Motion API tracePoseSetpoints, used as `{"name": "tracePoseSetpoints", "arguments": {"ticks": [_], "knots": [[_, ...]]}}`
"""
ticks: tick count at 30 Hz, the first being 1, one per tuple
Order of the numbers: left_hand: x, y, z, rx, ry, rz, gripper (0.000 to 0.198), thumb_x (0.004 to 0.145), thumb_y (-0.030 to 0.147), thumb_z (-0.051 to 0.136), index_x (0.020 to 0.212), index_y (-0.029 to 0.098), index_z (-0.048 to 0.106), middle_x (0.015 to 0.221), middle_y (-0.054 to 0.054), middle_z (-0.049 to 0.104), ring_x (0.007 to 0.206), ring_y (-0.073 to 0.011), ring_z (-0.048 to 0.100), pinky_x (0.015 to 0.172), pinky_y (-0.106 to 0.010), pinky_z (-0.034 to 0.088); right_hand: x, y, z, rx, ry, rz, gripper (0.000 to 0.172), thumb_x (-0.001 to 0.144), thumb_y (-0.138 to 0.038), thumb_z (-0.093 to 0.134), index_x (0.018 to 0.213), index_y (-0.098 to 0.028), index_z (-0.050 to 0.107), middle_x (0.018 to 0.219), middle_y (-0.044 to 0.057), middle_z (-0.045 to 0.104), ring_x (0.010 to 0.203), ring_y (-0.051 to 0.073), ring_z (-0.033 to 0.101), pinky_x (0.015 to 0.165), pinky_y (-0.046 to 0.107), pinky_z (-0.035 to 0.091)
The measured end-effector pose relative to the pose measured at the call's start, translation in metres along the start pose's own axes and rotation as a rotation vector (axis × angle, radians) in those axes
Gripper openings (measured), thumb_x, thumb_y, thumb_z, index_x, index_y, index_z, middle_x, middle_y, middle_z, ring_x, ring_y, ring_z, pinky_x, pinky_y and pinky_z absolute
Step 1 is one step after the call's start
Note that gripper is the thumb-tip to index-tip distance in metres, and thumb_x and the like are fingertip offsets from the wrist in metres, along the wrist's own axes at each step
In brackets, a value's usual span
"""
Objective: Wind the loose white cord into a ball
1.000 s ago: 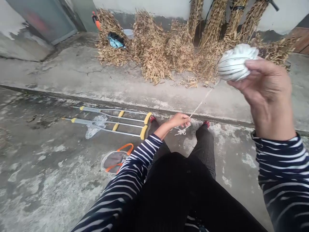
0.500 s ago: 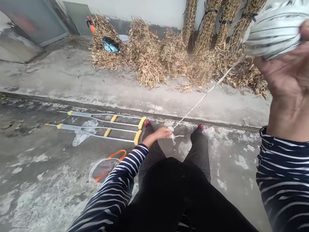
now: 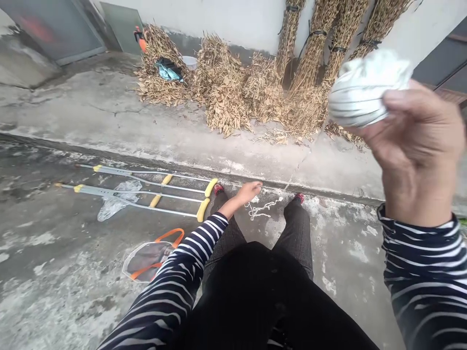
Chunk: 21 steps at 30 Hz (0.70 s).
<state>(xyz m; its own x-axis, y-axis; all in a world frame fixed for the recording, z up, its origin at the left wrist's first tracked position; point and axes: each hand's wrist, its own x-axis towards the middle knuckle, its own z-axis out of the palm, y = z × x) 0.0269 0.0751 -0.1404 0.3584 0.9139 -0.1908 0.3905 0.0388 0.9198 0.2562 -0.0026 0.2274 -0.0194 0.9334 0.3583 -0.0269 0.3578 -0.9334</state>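
My right hand (image 3: 416, 146) is raised near my face, fingers wrapped round a white ball of string (image 3: 361, 90). A thin strand of string (image 3: 297, 167) runs from the ball down toward my feet. My left hand (image 3: 248, 192) reaches out low between my shoes; its fingers look extended over a loose heap of string (image 3: 260, 209) on the concrete. I sit with both legs in dark trousers stretched forward, red shoes (image 3: 299, 197) at the step. Both sleeves are navy with white stripes.
A pair of metal crutches with yellow pads (image 3: 146, 192) lies on the ground to my left, over a clear plastic bag (image 3: 115, 204). An orange-handled bag (image 3: 151, 253) lies nearer. Dried plant bundles (image 3: 233, 82) are piled against the wall beyond a concrete step (image 3: 182, 167).
My right hand with the ball moved down and left after swinging up. The strand, taut half a second ago, is slack. My left hand's pinch on the string has loosened and string has piled up.
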Motion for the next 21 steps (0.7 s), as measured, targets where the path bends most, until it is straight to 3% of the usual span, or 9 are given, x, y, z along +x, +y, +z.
{"name": "tracePoseSetpoints", "arguments": {"ticks": [3, 6, 8, 10, 12, 15, 18, 21], "knots": [[0.010, 0.073, -0.002, -0.276, 0.033, 0.191, 0.054, 0.095, 0.048, 0.066, 0.140, 0.018, 0.067, 0.134, -0.017, 0.072, 0.117, -0.0277, 0.071, 0.098, -0.042, 0.059, 0.009, 0.017, 0.018, 0.031, 0.038, 0.119, 0.040, 0.058, -0.020, 0.085, 0.098, -0.025, 0.080, 0.129, 0.009, 0.075, 0.136, 0.041, 0.061, 0.103, 0.059, 0.061], [0.010, 0.148, -0.006, -0.438, 0.105, 0.479, 0.055, 0.092, 0.048, 0.073, 0.138, 0.019, 0.067, 0.131, -0.013, 0.074, 0.121, -0.0241, 0.069, 0.110, -0.040, 0.052, 0.019, 0.032, 0.019, 0.042, 0.082, 0.223, 0.048, 0.049, -0.017, 0.086, 0.096, -0.018, 0.076, 0.110, 0.012, 0.078, 0.108, 0.038, 0.073, 0.091, 0.061, 0.064], [0.008, 0.183, -0.006, -0.456, 0.153, 0.594, 0.046, 0.089, 0.043, 0.077, 0.128, 0.019, 0.073, 0.120, -0.009, 0.078, 0.115, -0.0222, 0.071, 0.108, -0.036, 0.051, 0.022, 0.040, 0.015, 0.044, 0.059, 0.261, 0.049, 0.048, -0.018, 0.088, 0.095, -0.018, 0.075, 0.101, 0.009, 0.078, 0.100, 0.034, 0.075, 0.084, 0.056, 0.065], [0.006, 0.202, -0.002, -0.428, 0.189, 0.604, 0.029, 0.090, 0.042, 0.076, 0.104, 0.016, 0.078, 0.101, -0.006, 0.079, 0.103, -0.0208, 0.072, 0.101, -0.033, 0.052, 0.022, 0.046, 0.011, 0.043, 0.008, 0.278, 0.048, 0.050, -0.021, 0.089, 0.096, -0.021, 0.075, 0.097, 0.006, 0.079, 0.099, 0.032, 0.075, 0.082, 0.052, 0.066], [0.003, 0.204, 0.004, -0.417, 0.178, 0.562, 0.031, 0.094, 0.044, 0.070, 0.084, 0.015, 0.076, 0.085, -0.005, 0.077, 0.092, -0.0190, 0.071, 0.094, -0.032, 0.052, 0.022, 0.051, 0.006, 0.043, -0.025, 0.275, 0.045, 0.054, -0.022, 0.089, 0.096, -0.023, 0.074, 0.097, 0.004, 0.079, 0.102, 0.032, 0.076, 0.083, 0.051, 0.065], [-0.006, 0.186, 0.010, -0.466, 0.020, 0.486, 0.038, 0.096, 0.049, 0.065, 0.085, 0.015, 0.076, 0.084, -0.006, 0.078, 0.087, -0.0179, 0.070, 0.095, -0.034, 0.052, 0.023, 0.059, -0.005, 0.032, -0.016, 0.252, 0.043, 0.059, -0.023, 0.090, 0.098, -0.024, 0.073, 0.102, 0.005, 0.079, 0.108, 0.034, 0.075, 0.086, 0.056, 0.065], [-0.021, 0.151, 0.007, -0.457, -0.199, 0.366, 0.039, 0.094, 0.052, 0.066, 0.090, 0.015, 0.077, 0.090, -0.008, 0.080, 0.093, -0.0198, 0.072, 0.103, -0.038, 0.050, 0.026, 0.064, -0.021, 0.033, 0.041, 0.214, 0.041, 0.063, -0.024, 0.088, 0.100, -0.027, 0.072, 0.111, 0.004, 0.078, 0.115, 0.033, 0.073, 0.093, 0.058, 0.064], [-0.033, 0.105, -0.001, -0.359, -0.306, 0.253, 0.039, 0.093, 0.052, 0.066, 0.089, 0.015, 0.078, 0.095, -0.009, 0.081, 0.099, -0.0211, 0.072, 0.106, -0.037, 0.048, 0.029, 0.061, -0.035, 0.088, 0.162, 0.141, 0.039, 0.062, -0.023, 0.085, 0.098, -0.027, 0.072, 0.118, 0.005, 0.077, 0.126, 0.033, 0.068, 0.103, 0.056, 0.061]]}}
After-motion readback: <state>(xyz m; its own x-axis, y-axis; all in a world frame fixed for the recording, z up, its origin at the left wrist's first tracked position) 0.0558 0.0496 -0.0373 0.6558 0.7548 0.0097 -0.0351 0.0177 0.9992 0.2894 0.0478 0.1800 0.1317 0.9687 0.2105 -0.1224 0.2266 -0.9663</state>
